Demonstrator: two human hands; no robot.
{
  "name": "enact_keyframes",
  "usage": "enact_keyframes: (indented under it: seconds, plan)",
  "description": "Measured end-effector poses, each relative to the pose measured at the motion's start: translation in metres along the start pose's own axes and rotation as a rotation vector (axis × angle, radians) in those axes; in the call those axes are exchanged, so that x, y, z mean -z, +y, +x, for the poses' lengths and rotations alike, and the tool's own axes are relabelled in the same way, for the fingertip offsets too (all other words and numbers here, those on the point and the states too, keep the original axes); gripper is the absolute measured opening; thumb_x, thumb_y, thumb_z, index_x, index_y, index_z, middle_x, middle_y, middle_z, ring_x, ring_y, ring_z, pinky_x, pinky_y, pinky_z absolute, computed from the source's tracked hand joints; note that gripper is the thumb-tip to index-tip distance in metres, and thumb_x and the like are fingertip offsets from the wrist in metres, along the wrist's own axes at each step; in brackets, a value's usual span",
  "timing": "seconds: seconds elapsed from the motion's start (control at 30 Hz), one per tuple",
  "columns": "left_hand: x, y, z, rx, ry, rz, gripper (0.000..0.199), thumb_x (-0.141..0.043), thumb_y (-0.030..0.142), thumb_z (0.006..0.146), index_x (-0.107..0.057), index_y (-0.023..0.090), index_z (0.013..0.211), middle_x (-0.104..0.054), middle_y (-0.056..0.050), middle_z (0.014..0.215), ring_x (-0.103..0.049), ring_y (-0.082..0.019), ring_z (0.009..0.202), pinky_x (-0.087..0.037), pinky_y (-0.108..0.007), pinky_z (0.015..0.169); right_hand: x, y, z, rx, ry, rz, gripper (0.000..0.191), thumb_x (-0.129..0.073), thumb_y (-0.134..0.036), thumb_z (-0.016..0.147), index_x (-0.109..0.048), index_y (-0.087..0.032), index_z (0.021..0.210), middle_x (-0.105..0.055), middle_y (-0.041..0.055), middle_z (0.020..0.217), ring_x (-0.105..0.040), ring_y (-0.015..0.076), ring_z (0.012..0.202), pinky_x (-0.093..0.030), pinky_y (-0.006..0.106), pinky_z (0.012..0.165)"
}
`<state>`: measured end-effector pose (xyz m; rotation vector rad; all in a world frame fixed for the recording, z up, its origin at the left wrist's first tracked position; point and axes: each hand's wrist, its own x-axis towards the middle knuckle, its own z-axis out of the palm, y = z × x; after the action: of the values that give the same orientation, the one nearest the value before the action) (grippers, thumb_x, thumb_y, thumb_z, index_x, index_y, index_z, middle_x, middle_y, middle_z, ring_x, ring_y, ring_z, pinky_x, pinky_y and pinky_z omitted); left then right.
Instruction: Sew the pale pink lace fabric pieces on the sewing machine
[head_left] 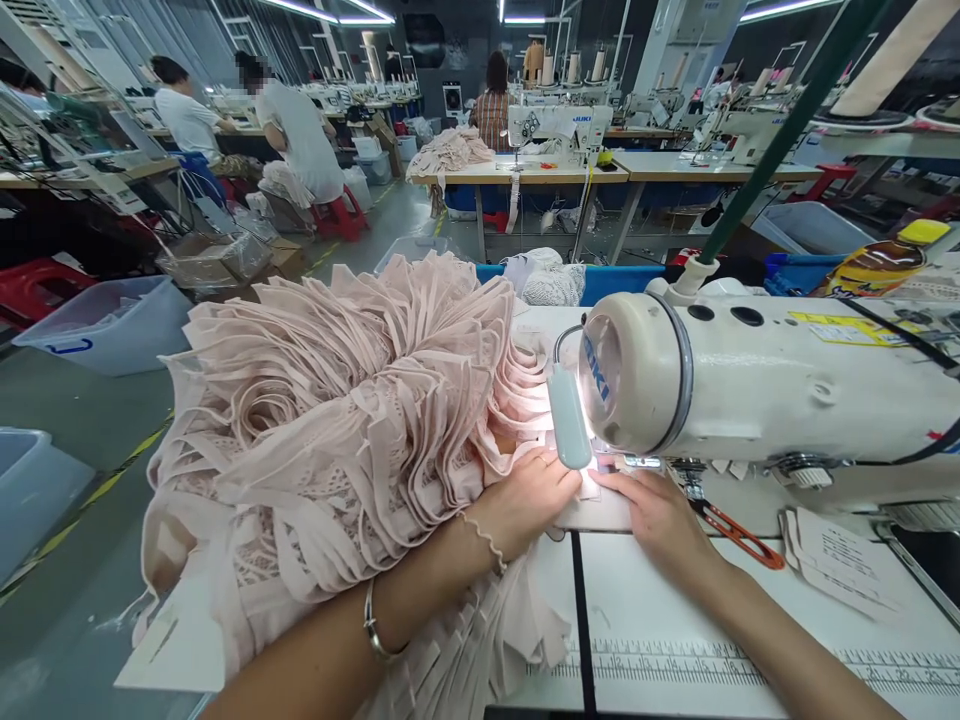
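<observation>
A large pile of pale pink fabric pieces (360, 390) covers the left of the sewing table. My left hand (536, 490), with bracelets on its wrist and forearm, lies at the pile's right edge, fingers closed on the pink fabric under the lamp. Across from it my right hand (656, 505) reaches toward the needle area of the white sewing machine (750, 370), its fingers stretched over the cloth, thumb and index apart. A small grey-green lamp (569, 418) hangs above the fingertips and partly hides the work.
Orange-handled snips (742, 535) and a stack of written paper slips (840, 560) lie right of my right hand. A ruler strip (675, 660) runs along the front. Plastic bins (112, 325) stand on the floor at left; several people sit farther back.
</observation>
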<state>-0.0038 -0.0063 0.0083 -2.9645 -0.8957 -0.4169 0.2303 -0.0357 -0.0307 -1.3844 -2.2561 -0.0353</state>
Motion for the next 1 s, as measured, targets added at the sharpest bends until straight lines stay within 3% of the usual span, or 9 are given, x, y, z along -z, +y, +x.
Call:
enact_keyframes:
  seconds: [0.17,0.37,0.63,0.8,1.0]
  plan:
    - [0.001,-0.004,-0.001,0.008,0.046,-0.008,0.011,-0.048,0.013,0.099,-0.055,0.015,0.108,-0.063,-0.009,0.11,-0.056,-0.023,0.111,-0.043,-0.041,0.099,-0.003,0.0,0.0,0.086,0.053,-0.062,0.056,-0.036,0.001,0.084,-0.069,-0.027,0.119,-0.073,0.0021,0.115,-0.07,0.0186,0.099,-0.058,0.033,0.089]
    - [-0.003,0.003,0.006,-0.028,-0.07,0.074,0.021,-0.041,0.007,0.1,-0.06,0.013,0.094,-0.062,-0.007,0.091,-0.059,-0.02,0.087,-0.047,-0.032,0.075,0.005,-0.005,0.002,0.148,0.061,-0.103,0.051,-0.038,0.001,0.086,-0.064,-0.023,0.122,-0.072,0.0025,0.119,-0.07,0.0181,0.098,-0.057,0.032,0.089]
    - [0.003,0.002,0.006,0.107,-0.056,0.009,0.019,-0.046,0.021,0.102,-0.059,0.019,0.116,-0.061,-0.006,0.103,-0.055,-0.021,0.095,-0.045,-0.033,0.079,0.007,-0.009,0.002,0.103,0.063,-0.11,0.029,-0.039,-0.006,0.094,-0.06,-0.016,0.112,-0.073,0.0097,0.11,-0.068,0.0216,0.095,-0.054,0.036,0.086]
    - [0.0,0.0,0.003,0.0,-0.024,-0.101,0.021,-0.044,0.023,0.104,-0.064,0.02,0.11,-0.061,-0.004,0.099,-0.054,-0.019,0.097,-0.042,-0.029,0.079,0.014,-0.017,0.006,0.259,0.187,-0.167,0.011,-0.057,-0.012,0.095,-0.06,-0.016,0.104,-0.074,0.0045,0.094,-0.067,0.0167,0.086,-0.048,0.03,0.086]
    - [0.003,0.005,0.004,-0.091,-0.075,0.025,0.025,-0.038,0.014,0.104,-0.063,0.013,0.104,-0.059,-0.004,0.091,-0.053,-0.018,0.079,-0.04,-0.032,0.071,0.021,-0.026,0.01,0.353,0.206,-0.264,0.017,-0.051,-0.005,0.095,-0.062,-0.018,0.093,-0.072,0.0013,0.079,-0.063,0.0149,0.077,-0.044,0.031,0.089]
